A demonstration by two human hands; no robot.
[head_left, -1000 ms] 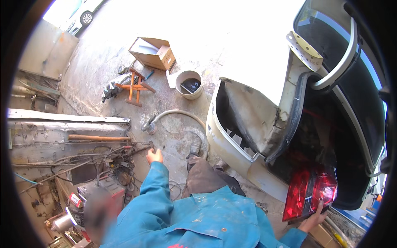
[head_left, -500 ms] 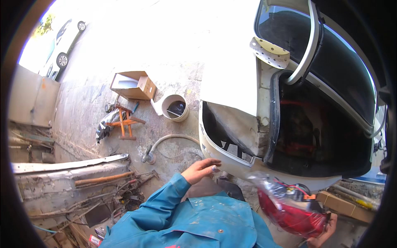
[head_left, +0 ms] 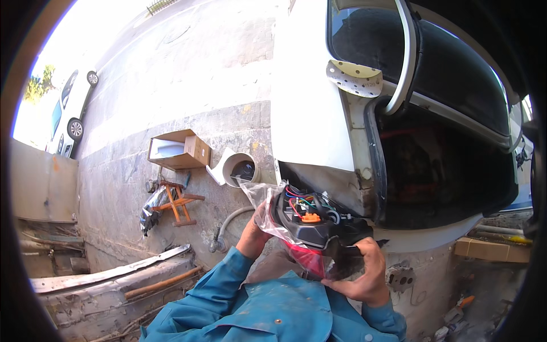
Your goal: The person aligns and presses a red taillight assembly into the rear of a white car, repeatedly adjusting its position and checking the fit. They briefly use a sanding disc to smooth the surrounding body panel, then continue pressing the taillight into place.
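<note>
A car tail light (head_left: 310,232) is between my two hands, in front of my chest. Its black back, with coloured wires and an orange connector, faces up, and its red lens shows below. Clear plastic wrap (head_left: 259,194) hangs loosely about it and sticks out past its left end. My left hand (head_left: 254,235) grips the left side, its fingertips partly hidden by the wrap. Around the right end close the thumb and fingers of my right hand (head_left: 364,273). Just beyond the light is the dark opening in the rear corner of a white car (head_left: 310,142).
Curved, perforated sandpaper (head_left: 356,80) rests on the car by the open trunk (head_left: 439,171). Left of the car stand a white bucket (head_left: 250,171), a cardboard box (head_left: 196,151) and a wooden folding stool (head_left: 179,202). A hose (head_left: 231,216) lies nearby. Timber and scrap (head_left: 131,285) fill the lower left.
My right hand has brought the tail light from the lower right to the middle, turning its wired back upward. My left hand, free before, has taken hold of its left side.
</note>
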